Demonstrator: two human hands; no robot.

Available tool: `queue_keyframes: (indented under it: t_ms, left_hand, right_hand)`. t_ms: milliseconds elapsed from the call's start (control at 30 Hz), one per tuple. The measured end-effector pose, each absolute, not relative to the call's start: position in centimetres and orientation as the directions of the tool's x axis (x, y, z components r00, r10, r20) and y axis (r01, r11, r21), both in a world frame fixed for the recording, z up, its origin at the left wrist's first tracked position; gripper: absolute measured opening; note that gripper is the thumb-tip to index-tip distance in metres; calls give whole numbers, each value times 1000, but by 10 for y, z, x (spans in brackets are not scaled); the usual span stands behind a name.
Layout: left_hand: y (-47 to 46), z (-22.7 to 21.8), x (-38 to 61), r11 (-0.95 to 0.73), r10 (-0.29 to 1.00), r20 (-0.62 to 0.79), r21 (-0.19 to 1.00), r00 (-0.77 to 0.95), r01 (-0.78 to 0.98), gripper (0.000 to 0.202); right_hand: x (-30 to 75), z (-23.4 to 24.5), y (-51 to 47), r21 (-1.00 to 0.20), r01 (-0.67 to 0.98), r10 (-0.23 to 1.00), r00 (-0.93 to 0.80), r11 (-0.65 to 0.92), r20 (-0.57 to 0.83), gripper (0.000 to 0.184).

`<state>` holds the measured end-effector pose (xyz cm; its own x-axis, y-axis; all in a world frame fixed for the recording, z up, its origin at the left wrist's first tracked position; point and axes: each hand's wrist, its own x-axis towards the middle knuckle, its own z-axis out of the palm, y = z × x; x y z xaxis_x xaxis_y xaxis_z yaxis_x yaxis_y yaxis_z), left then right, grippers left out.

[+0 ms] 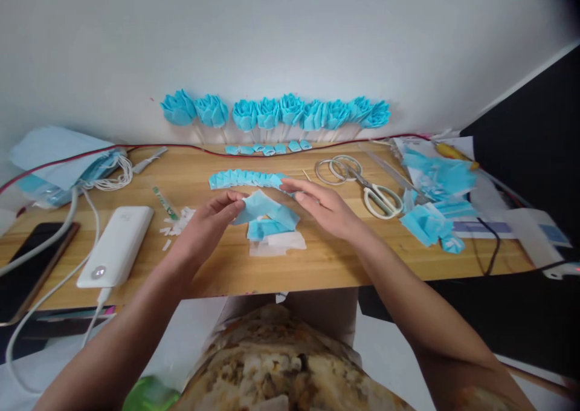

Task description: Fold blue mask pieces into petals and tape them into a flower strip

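Observation:
My left hand (pixel 212 214) pinches a folded light-blue piece of fabric (pixel 265 208) just above the wooden table (pixel 317 260). My right hand (pixel 324 205) lies flat with fingers stretched out, its fingertips touching the right end of a curved row of small folded blue pieces (pixel 244 178). Under the held piece lies a small stack of blue and white fabric pieces (pixel 274 239). Several finished blue fabric flowers (pixel 272 113) on sticks lean against the white wall at the back, with a few small folded blue pieces (pixel 267 149) below them.
White-handled scissors (pixel 378 196) and two rings (pixel 338 169) lie right of my right hand. A pile of blue fabric scraps (pixel 435 199) sits at the far right. At the left are a white power bank (pixel 118 245) with cables, a phone (pixel 31 266) and a mask packet (pixel 58 163).

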<state>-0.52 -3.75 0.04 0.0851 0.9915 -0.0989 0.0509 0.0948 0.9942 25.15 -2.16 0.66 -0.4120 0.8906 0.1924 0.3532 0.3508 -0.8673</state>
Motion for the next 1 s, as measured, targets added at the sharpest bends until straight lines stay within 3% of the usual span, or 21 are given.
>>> queue_keyframes:
  t_ms: [133,267,400,533,667,833,1000]
  left_hand:
    - [-20,7,3,177,978,-165,980,130,-90,24]
    - [-8,9,8,199,976,-188,975,106,-101,30]
    - [-2,2,10,214,972,-195,965,133,-150,48]
    - [-2,-10,7,170,974,-161,985,156,-41,69]
    - [-3,-15,3,152,980,-149,988,134,-7,67]
    - [0,-15,-3,118,992,-116,992,48,-36,61]
    - [1,-19,-5,122,992,-119,989,34,-89,56]
  right_hand:
    - [228,14,-3,-904,286,874,-457,318,163,37]
    - [207,14,10,-899,339,898,-425,275,114,19]
    - [203,0,19,-950,241,936,-335,200,112,25]
    - [210,-15,20,-992,109,957,-290,57,23,24]
    - [215,-19,23,-1000,-6,967,-254,-18,-16,30]
    - [230,-15,38,-996,-90,992,-126,-1,10,39]
    - [238,-16,44,-981,-193,995,-102,4,24,38]
